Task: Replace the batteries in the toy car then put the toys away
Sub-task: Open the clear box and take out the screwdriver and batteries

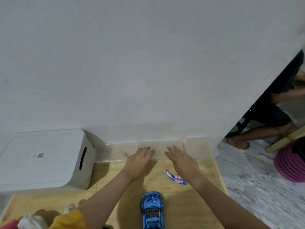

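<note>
A shiny blue toy car [152,210] stands on the wooden table near the front edge, nose pointing away from me. Blue-and-white batteries [175,177] lie loose to the right of centre, beside my right wrist. My left hand [139,160] and my right hand [180,160] both reach to the middle clear plastic box [160,145] against the wall. Their fingers are spread flat on its front and top. Neither hand has closed around anything.
A white lidded storage bin [44,160] fills the left of the table [203,200]. More clear boxes [200,147] line the wall. Soft toys [33,220] sit at the front left. Right of the table: marble floor, a pink basket [290,164], a person's legs [257,134].
</note>
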{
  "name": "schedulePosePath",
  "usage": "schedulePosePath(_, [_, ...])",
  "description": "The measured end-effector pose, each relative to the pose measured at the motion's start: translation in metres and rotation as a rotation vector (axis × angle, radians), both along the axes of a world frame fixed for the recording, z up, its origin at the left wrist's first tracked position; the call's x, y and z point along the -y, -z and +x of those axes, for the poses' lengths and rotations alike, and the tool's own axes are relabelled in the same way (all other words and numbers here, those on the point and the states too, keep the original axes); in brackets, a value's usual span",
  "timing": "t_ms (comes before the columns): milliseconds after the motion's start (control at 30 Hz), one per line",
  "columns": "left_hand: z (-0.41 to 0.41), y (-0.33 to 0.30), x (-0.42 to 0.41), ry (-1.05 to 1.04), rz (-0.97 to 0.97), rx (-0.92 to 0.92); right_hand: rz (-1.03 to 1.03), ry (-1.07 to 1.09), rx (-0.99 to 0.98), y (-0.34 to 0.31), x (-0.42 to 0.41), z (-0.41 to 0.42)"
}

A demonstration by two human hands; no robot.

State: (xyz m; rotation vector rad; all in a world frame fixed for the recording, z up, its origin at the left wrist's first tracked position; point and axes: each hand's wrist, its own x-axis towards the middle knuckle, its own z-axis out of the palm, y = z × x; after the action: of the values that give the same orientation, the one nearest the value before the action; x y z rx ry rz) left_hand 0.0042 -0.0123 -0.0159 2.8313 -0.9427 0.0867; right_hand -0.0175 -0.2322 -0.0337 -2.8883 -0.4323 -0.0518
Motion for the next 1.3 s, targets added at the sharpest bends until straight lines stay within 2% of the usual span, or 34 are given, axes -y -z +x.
schedulePosePath(233, [0.001, 0.012, 0.001, -0.059, 0.068, -0.019, -0.128, -0.02, -0.054, 0.007, 0.004, 0.001])
schedulePosePath(467, [0.003, 0.01, 0.003, -0.072, 0.027, -0.06, -0.03, -0.081, -0.12, -0.003, 0.001, 0.001])
schedulePosePath(567, [0.001, 0.002, -0.009, -0.049, 0.03, -0.073, 0.149, 0.02, -0.091, -0.008, -0.011, -0.006])
schedulePosePath(667, [-0.006, 0.0, -0.034, -0.134, -0.046, -0.103, 0.389, 0.046, -0.062, -0.018, -0.031, -0.015])
schedulePosePath(767, [-0.01, 0.0, -0.064, -0.237, -0.083, -0.081, 0.467, 0.034, -0.012, -0.024, -0.061, -0.014])
schedulePosePath(967, [-0.011, -0.005, -0.098, -0.368, -0.208, -0.104, 0.38, -0.081, -0.03, -0.025, -0.122, 0.005])
schedulePosePath(1167, [0.003, 0.013, -0.114, -0.439, -0.303, -0.148, 0.222, -0.123, -0.172, -0.017, -0.149, 0.026])
schedulePosePath(1300, [0.006, 0.024, -0.116, -0.462, -0.406, -0.176, 0.183, -0.153, -0.083, -0.013, -0.151, 0.028])
